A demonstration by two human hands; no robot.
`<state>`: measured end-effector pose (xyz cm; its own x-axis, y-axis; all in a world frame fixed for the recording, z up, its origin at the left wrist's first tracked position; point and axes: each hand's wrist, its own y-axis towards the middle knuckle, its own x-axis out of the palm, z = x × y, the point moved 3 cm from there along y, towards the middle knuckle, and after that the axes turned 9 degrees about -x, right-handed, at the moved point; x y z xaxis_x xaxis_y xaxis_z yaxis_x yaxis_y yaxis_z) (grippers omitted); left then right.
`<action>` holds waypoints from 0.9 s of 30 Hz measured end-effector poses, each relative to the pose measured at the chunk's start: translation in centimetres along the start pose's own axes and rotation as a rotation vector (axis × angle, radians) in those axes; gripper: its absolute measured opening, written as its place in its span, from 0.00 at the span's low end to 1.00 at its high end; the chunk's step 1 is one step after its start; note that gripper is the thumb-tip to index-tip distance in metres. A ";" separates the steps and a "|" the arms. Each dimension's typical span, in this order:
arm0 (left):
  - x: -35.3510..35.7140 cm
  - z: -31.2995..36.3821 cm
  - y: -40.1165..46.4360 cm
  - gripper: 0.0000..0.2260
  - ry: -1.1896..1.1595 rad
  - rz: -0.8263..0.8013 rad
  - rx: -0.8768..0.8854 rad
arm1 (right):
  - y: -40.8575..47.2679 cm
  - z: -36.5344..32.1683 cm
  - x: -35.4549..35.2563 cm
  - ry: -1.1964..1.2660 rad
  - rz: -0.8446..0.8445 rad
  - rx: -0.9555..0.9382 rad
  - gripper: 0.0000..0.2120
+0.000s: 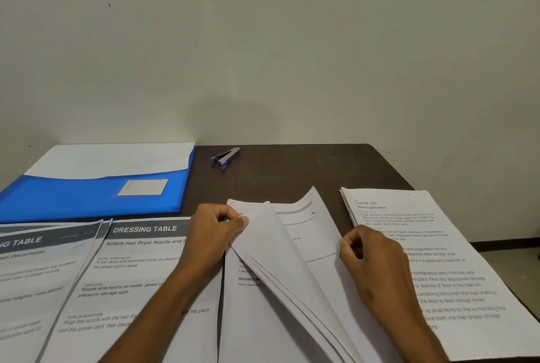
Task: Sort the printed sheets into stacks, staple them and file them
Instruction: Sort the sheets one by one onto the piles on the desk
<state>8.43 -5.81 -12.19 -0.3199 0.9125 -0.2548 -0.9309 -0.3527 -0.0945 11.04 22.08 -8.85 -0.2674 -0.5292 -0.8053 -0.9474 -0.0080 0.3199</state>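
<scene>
Four paper piles across the near half of the desk. Centre stack point(292, 289): several top sheets lifted and folded over toward the right, blank backs up, printed page exposed underneath at its top right. Right stack point(438, 260): flat, slightly rotated, top sheet headed "Desk Organization". "DRESSING TABLE" sheet point(131, 280) lies flat just left of centre, grey header band; a second grey-header sheet point(35, 275) at far left, cut off by the frame edge. Blue folder point(96, 196) lies open at back left, white paper tucked in it, label on the pocket. Blue-grey stapler point(225, 157) at back centre, lying alone, jaw slightly open.
</scene>
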 end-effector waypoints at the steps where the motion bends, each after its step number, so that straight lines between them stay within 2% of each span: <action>1: 0.0 -0.1 0.0 0.12 0.001 -0.001 0.001 | 0.1 0.0 0.0 0.001 -0.005 0.003 0.11; 19: 0.1 -0.1 0.1 0.10 -0.023 -0.001 0.005 | 0.3 0.7 -0.4 0.126 -0.075 0.033 0.05; 27: 0.0 -0.3 0.3 0.10 -0.008 -0.005 -0.001 | 0.5 1.1 0.1 0.158 -0.074 0.020 0.09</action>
<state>8.23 -5.93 -12.54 -0.3167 0.9159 -0.2468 -0.9323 -0.3485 -0.0970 10.37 22.97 -9.29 -0.1669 -0.6548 -0.7371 -0.9672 -0.0364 0.2513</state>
